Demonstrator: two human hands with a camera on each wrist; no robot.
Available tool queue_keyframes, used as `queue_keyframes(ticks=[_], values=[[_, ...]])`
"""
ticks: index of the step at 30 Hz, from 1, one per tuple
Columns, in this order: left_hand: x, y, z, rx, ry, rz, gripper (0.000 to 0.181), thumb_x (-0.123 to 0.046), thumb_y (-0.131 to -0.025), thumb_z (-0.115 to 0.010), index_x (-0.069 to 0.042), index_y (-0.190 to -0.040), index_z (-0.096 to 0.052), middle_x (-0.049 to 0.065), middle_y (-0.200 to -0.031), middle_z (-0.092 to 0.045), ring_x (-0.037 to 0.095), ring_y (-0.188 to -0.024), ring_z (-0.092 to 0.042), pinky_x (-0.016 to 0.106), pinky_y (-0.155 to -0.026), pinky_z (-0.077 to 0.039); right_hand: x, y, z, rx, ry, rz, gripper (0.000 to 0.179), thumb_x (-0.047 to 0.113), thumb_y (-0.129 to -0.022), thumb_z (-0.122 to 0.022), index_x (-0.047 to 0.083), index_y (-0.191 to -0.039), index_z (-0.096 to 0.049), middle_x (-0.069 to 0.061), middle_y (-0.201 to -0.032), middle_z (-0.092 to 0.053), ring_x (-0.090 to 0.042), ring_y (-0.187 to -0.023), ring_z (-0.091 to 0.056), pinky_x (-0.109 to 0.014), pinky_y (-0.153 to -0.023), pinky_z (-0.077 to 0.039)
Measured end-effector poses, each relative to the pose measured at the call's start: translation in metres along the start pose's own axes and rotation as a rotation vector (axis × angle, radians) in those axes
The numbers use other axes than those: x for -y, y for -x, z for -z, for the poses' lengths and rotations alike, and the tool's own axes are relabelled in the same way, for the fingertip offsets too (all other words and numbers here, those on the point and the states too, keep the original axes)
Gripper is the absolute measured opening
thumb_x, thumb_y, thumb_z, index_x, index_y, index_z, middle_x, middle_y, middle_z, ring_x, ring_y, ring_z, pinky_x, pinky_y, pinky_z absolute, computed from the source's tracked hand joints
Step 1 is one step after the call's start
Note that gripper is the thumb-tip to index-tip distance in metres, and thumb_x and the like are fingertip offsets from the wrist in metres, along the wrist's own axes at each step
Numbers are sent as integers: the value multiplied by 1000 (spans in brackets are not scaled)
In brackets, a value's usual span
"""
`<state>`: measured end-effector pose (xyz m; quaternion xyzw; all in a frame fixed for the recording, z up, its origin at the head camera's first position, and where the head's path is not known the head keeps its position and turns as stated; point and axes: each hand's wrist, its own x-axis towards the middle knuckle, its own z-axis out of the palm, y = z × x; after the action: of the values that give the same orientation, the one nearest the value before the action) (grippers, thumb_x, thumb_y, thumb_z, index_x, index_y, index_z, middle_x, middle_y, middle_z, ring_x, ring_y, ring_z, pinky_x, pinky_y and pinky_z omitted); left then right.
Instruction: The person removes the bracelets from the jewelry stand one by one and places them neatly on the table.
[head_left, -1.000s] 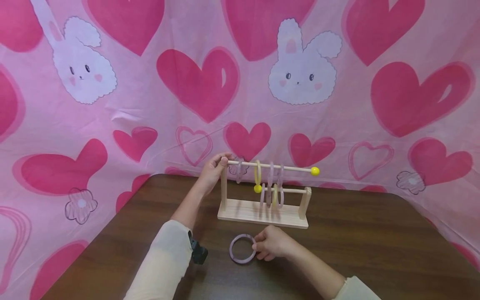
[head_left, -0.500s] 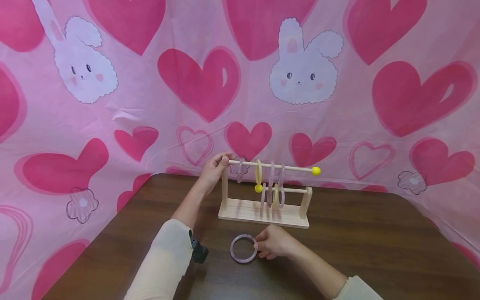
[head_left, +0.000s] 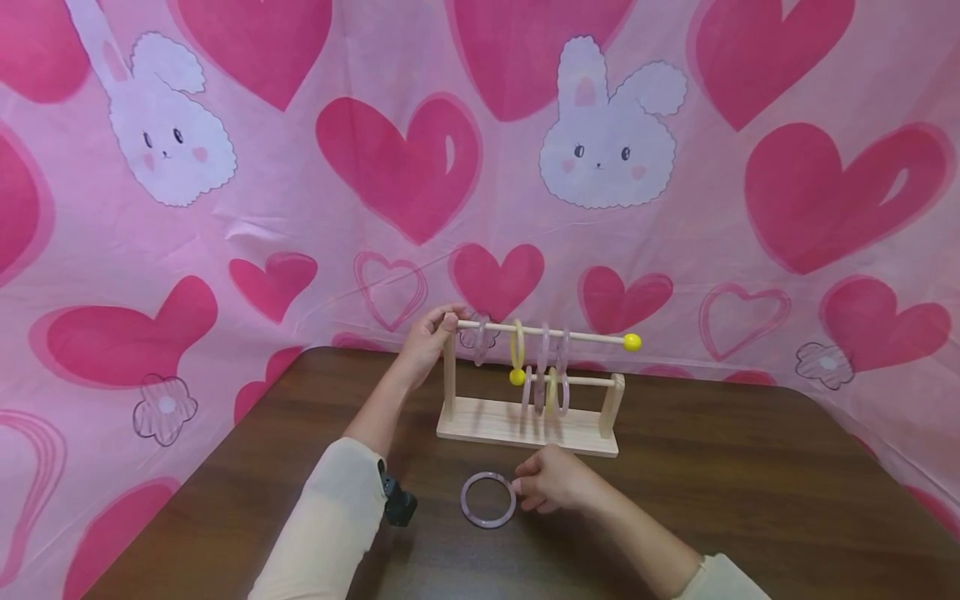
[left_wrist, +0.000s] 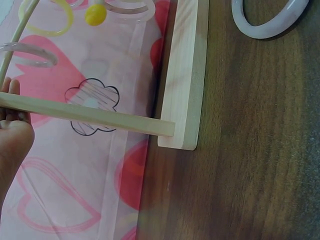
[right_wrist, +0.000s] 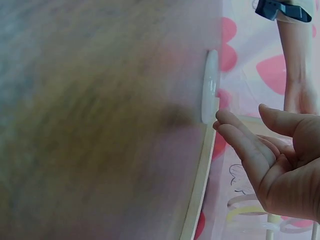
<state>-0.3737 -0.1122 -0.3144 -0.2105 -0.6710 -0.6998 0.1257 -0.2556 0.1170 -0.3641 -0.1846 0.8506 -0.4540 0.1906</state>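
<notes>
A pale purple bangle (head_left: 488,524) lies flat on the brown table in front of a wooden bangle stand (head_left: 487,422). My right hand (head_left: 558,481) is just to its right, fingertips beside the rim. In the right wrist view the thumb and fingers (right_wrist: 237,137) are spread apart, with the bangle (right_wrist: 210,87) beyond their tips. My left hand (head_left: 424,346) grips the top of the stand's left post (left_wrist: 95,115). On the upper bar hang several bangles, among them a yellow bangle (head_left: 517,346); more purple and yellow ones hang on the lower bar.
Yellow balls cap the free ends of the upper bar (head_left: 632,342) and the lower bar (head_left: 517,377). Behind the table (head_left: 712,483) hangs a pink cloth (head_left: 510,200) printed with hearts and rabbits. A black wrist camera (head_left: 399,504) sits by the left sleeve.
My right fingers have let go of the bangle and drawn slightly right of it, leaving it flat on the table. The left hand keeps its grip on the post.
</notes>
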Motion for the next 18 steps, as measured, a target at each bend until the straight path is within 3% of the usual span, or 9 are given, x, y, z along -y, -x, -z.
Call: queue_keyframes(ticks=[12, 18], values=[[-2, 1, -1, 0, -4, 9, 40, -20, -95, -48, 7, -125, -48, 26, -123, -52, 14, -98, -50, 29, -87, -38, 4, 1, 12, -39, -31, 16, 32, 4, -87, -61, -20, -109, -54, -24, -86, -66, -32, -73, -66, -39, -61, -53], [-1, 1, 0, 4, 19, -2, 50, -28, -90, -50, 9, -125, -47, 26, -121, -53, 9, -98, -53, 30, -92, -37, 5, 0, 15, -64, -47, 43, 32, 4, -88, -59, -20, -109, -54, -27, -92, -64, -33, -75, -66, -40, -61, -53]])
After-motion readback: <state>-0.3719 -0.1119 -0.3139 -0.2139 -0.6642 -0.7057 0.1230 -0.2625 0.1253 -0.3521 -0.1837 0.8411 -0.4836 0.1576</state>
